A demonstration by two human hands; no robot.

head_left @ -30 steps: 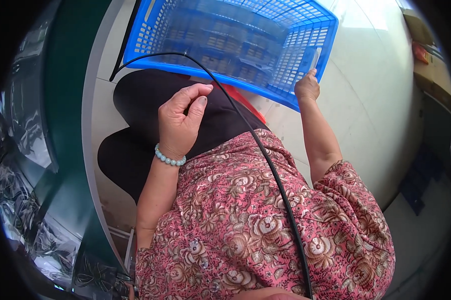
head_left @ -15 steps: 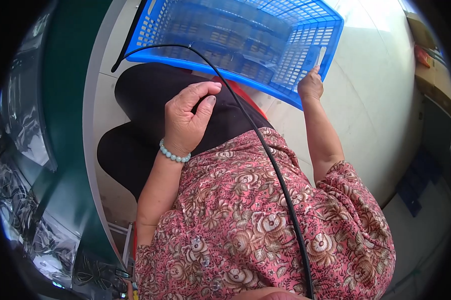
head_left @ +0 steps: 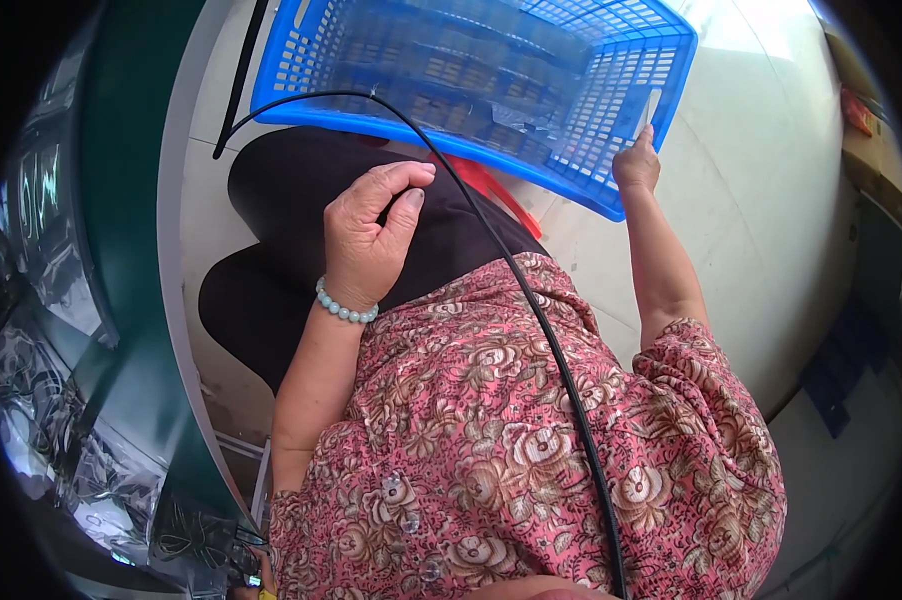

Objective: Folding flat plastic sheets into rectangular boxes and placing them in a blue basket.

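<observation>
a seated person leans toward a blue slotted plastic basket [head_left: 491, 90] that stands on the pale floor [head_left: 761, 200] just past the knees, close enough that the far corner can be reached without rising. the right hand [head_left: 636, 165] is stretched out to that corner, its fingers closed around a thin, pale, flat piece [head_left: 651, 105] held upright against the basket's end wall; what the piece is cannot be told at this size. the basket holds rows of small dark packed items, seen only through the mesh. the left hand [head_left: 371, 235] rests in the lap on the dark trousers [head_left: 291, 200], half curled, thumb and forefinger drawn together at the tips; whether anything tiny sits between them cannot be told, and nothing else is in its grasp. a string of pale green beads [head_left: 346, 308] circles that wrist. a black cable [head_left: 531, 310] runs from the lower edge up over the floral blouse [head_left: 491, 450], passes just beside the left fingertips and arches across the near rim of the basket, seemingly loose rather than held. a bit of red [head_left: 486, 185] shows under the basket's near edge. to the person's left stands a dark green surface edged in white [head_left: 136, 300], with crumpled clear wrapping [head_left: 41, 400] heaped beyond it.
</observation>
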